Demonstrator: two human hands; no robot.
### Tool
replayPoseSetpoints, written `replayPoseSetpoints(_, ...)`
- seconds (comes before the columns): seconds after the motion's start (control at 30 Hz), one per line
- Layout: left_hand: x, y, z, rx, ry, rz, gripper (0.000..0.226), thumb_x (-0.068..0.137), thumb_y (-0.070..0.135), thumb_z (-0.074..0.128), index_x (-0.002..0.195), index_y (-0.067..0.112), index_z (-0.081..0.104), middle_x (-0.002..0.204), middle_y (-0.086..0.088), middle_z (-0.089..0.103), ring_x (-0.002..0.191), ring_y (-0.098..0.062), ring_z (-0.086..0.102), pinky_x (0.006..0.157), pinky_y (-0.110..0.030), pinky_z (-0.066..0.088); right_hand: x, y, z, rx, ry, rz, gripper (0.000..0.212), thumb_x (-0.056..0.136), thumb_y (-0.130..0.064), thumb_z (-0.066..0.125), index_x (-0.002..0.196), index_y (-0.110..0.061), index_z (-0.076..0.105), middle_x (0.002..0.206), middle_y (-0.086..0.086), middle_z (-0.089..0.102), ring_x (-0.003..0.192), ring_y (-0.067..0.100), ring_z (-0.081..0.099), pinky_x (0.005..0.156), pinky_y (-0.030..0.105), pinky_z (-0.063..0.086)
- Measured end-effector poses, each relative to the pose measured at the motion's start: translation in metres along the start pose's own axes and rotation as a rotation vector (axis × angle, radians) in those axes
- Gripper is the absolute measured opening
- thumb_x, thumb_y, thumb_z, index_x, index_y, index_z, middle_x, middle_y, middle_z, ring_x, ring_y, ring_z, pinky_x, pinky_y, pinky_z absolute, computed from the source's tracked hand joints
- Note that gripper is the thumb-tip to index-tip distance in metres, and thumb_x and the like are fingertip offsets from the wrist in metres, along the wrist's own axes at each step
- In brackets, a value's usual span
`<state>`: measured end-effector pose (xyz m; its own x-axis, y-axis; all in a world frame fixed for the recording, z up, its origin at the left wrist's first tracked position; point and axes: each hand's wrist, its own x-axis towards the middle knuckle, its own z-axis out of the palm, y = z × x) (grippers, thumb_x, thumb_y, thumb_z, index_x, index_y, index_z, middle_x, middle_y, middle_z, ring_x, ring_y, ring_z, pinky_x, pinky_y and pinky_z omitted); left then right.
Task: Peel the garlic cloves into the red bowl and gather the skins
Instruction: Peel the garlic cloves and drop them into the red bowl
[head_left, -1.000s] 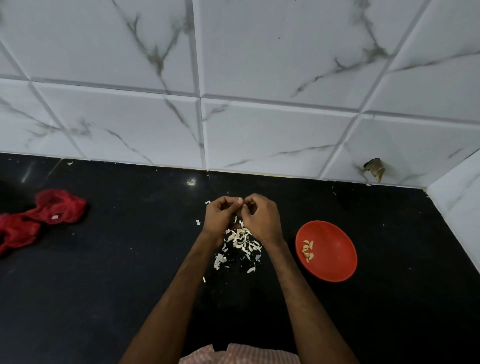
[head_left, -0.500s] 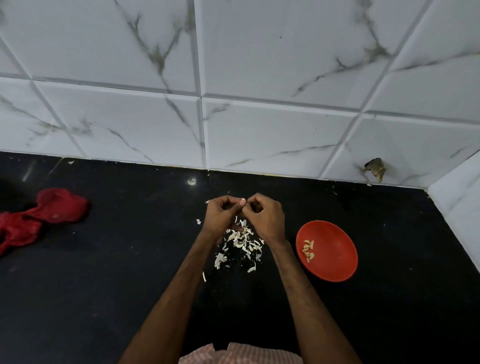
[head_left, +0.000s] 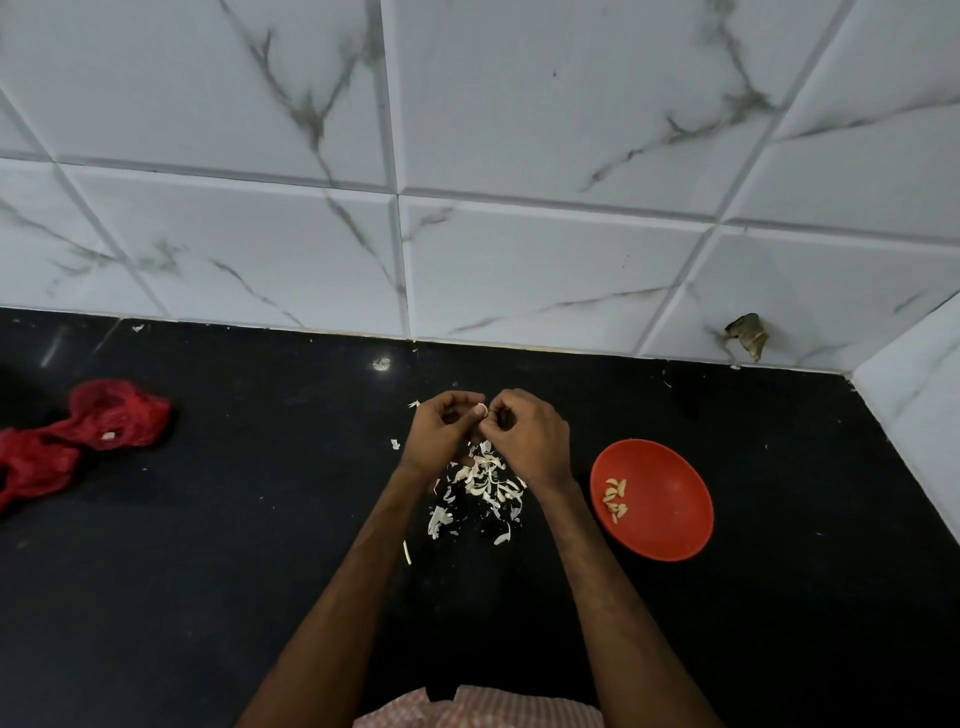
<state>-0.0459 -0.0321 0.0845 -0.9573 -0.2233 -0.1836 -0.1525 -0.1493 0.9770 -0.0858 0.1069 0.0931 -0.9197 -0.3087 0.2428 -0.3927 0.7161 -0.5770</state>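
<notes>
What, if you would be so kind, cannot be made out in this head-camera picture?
Garlic clove: head view, mostly covered by fingers of the left hand and right hand; remaining skin unclear.
Skins: head view, partly hidden beneath the right hand.
Peeled cloves in the red bowl: too small to count.
Red mesh: cut off by the left edge.

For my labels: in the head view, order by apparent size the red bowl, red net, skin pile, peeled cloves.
1. red bowl and red net: about alike; the frame edge cuts the net.
2. skin pile
3. peeled cloves
</notes>
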Motion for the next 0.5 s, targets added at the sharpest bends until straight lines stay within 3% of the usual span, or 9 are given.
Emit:
replayPoseSetpoints(0.17, 0.0045, -0.0043, -0.0025, 0.113, 0.011, 0.082, 0.014, 0.095, 0.008, 0.064, 0.108, 0.002, 0.067, 0.079, -0.007, 0.068, 0.058, -0.019, 0.056, 0.041, -0.024, 0.046, 0.0013, 0.0009, 0.0031, -0.028, -0.005, -0.007, 0.014, 0.083, -0.032, 0.069, 0.077, -0.024, 0.058, 0.078, -0.010, 0.059, 0.069, 0.005, 0.056, 0.058, 0.027, 0.047)
replayPoseSetpoints(0.33, 0.0049, -0.0048, -0.0040, 0.136, -0.005, 0.072, 0.014, 0.095, 0.004, 0.063, 0.106, -0.004, 0.068, 0.071, -0.001, 0.067, 0.051, -0.007, 0.053, 0.041, -0.017, 0.042, 0.0010, 0.0050, 0.0043, -0.097, -0.029, -0.049, 0.013, 0.085, -0.032, 0.070, 0.082, -0.025, 0.060, 0.082, -0.009, 0.060, 0.072, 0.005, 0.057, 0.058, 0.024, 0.043)
replayPoseSetpoints(0.5, 0.0028, -0.0066, -0.0039, 0.074, -0.052, 0.040, 0.016, 0.096, 0.011, 0.063, 0.108, 0.001, 0.067, 0.078, -0.007, 0.067, 0.059, -0.015, 0.056, 0.041, -0.024, 0.047, -0.0001, 0.0057, 0.0072, -0.117, -0.024, -0.044, 0.013, 0.088, -0.033, 0.068, 0.084, -0.023, 0.061, 0.082, -0.008, 0.059, 0.072, 0.007, 0.057, 0.059, 0.029, 0.050)
